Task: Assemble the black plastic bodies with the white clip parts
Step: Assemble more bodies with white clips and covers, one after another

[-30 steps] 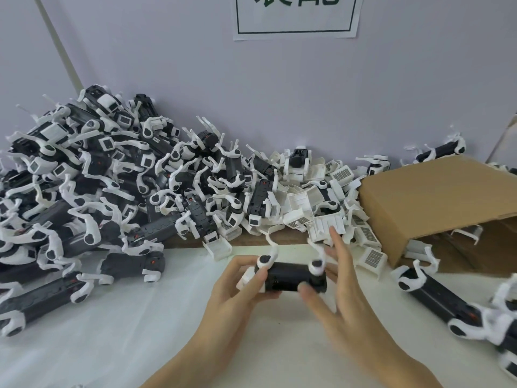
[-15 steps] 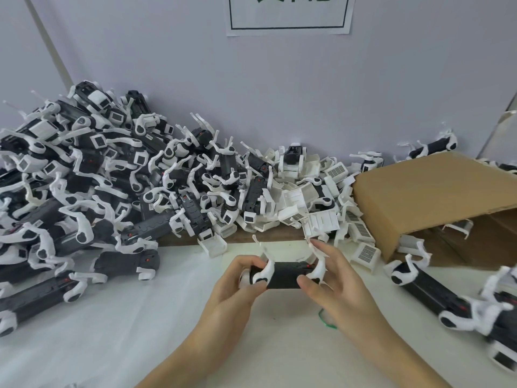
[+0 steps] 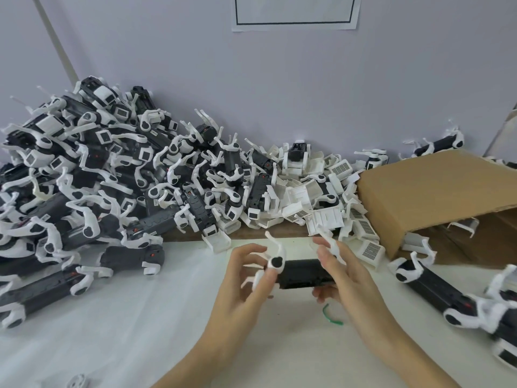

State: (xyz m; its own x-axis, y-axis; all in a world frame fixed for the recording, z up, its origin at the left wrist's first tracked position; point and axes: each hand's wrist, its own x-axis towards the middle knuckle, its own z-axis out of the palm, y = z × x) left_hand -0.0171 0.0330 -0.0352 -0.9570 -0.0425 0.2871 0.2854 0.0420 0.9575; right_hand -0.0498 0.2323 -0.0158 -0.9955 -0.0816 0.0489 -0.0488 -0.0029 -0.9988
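A black plastic body (image 3: 303, 273) hangs above the white table between both hands. My left hand (image 3: 246, 278) grips its left end, where white clip parts (image 3: 275, 259) stick up and out. My right hand (image 3: 344, 273) grips the right end, with a white clip (image 3: 330, 242) rising past its fingertips. A large heap of assembled black-and-white units (image 3: 98, 186) fills the left and back. Loose white clip parts (image 3: 321, 200) lie at the back centre.
An open cardboard box (image 3: 436, 197) lies on its side at the right. More assembled units (image 3: 436, 287) lie in front of it near the right edge. A small green strip (image 3: 331, 317) lies on the table under my right hand. A wall stands behind.
Both hands have lifted the black body slightly and shifted their hold. My left fingers have spread around the left clips; the right hand now wraps the right end.
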